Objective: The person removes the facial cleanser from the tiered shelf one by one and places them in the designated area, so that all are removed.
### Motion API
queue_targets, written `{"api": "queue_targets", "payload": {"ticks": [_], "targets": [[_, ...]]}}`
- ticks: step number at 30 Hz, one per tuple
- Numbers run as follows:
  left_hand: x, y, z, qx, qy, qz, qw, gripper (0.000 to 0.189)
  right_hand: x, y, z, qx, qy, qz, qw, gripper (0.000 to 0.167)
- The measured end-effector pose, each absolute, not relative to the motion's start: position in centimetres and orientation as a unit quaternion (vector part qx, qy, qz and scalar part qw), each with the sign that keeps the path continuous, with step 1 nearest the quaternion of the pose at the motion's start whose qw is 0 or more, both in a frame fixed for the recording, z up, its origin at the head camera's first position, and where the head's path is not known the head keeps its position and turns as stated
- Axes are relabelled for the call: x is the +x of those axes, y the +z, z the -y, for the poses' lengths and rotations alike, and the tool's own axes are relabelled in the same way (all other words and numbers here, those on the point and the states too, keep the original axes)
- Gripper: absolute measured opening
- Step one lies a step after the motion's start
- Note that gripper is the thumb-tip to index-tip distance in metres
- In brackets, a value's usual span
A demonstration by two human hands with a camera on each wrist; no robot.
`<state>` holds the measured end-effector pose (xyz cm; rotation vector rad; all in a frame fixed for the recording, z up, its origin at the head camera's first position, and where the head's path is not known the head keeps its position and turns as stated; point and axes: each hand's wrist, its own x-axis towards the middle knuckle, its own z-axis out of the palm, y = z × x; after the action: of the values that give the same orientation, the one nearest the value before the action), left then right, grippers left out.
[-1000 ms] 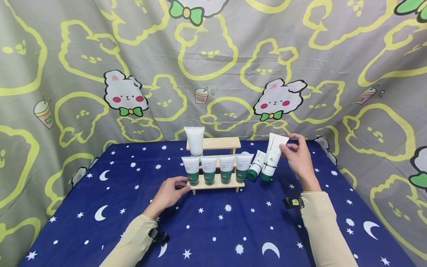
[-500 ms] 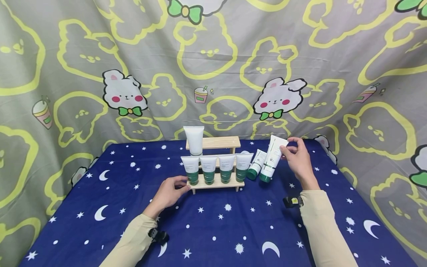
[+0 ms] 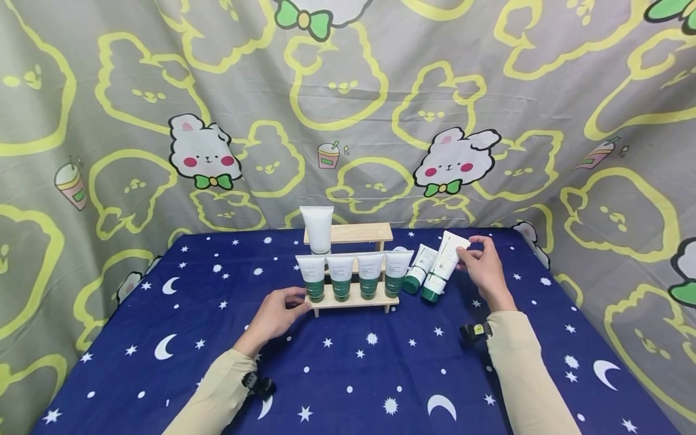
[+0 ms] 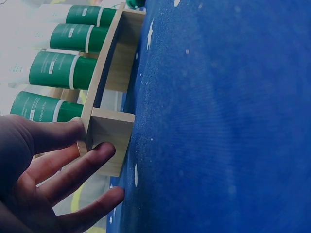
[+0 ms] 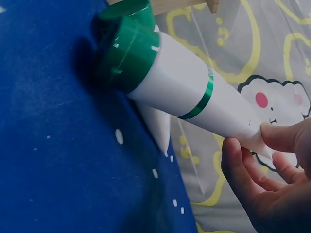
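Note:
My right hand pinches a white tube by its flat sealed end, thumb against fingers. The tube leans, green cap down, close over the cloth. A second white tube with a green cap lies beside it on the left. My left hand holds the left end of the tiered wooden display stand, thumb on the bottom tier and fingertips at its side panel. Several small white and green tubes stand in a row on that tier, caps down. A larger white tube stands higher, at the left.
A dark blue tablecloth with white moons and stars covers the table. Behind it and along both sides hangs a grey curtain with cartoon bears. The stand's top tier reaches right of the larger tube.
My right hand has lowered the tube slightly, tilting it further over beside the lying tube. The left hand and the stand have stayed in place.

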<state>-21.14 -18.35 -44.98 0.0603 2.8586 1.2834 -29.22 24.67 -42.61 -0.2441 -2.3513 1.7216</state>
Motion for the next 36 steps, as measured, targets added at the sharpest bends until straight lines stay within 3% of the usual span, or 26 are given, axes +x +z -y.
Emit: {"api": "queue_targets", "payload": {"ticks": [5, 13, 25, 36], "targets": [[-21.2, -45.1, 18.4, 0.018, 0.407, -0.913, 0.005, 0.033, -29.3, -43.1, -24.7, -0.103, 0.603, 0.787, 0.074, 0.049], [-21.2, -45.2, 18.4, 0.016, 0.407, -0.913, 0.006, 0.033, -29.2, -44.0, -25.1, -0.086, 0.597, 0.797, 0.027, 0.029], [-21.3, -45.1, 18.4, 0.021, 0.407, -0.913, 0.003, 0.033, -29.7, -45.3, -24.9, -0.09, 0.613, 0.785, -0.023, 0.039], [-21.3, -45.0, 18.4, 0.019, 0.406, -0.914, 0.006, 0.034, -29.1, -44.4, -24.9, -0.046, 0.585, 0.803, -0.107, 0.06]]}}
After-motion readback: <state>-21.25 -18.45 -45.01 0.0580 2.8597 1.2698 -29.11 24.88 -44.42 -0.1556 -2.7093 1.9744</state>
